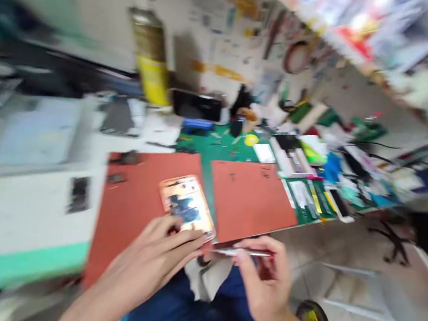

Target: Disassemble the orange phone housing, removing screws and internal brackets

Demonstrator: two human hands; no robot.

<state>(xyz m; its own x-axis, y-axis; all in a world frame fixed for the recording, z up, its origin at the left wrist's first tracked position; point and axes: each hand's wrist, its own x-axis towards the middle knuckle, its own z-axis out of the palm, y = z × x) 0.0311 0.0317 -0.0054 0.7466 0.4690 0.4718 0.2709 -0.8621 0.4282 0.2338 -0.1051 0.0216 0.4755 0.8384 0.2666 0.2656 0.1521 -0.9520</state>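
Pressing down with our left hand [148, 260], we have its fingers curled over the lower edge of a smartphone [187, 203], which lies flat on an orange-red mat [131, 207], its glossy surface showing gold and dark blue patches. Our right hand [260, 281] is closed in a pinch around a slim metal tool [244, 252], held crosswise just below the phone's lower corner, close to our left fingertips. Beneath our hands are our blue jeans [173, 303] and a pale crumpled cloth [205, 279].

A second orange-red mat [250, 200] lies beside the first, and both overlap a green cutting mat [215, 150]. Beyond them, an aerosol can with a yellow band [151, 58] stands near a black box [195, 106]. Tools, packets and other small items, too blurred to tell apart, crowd the bench to our right. To the left runs a white counter with a mint-green edge [12, 260].
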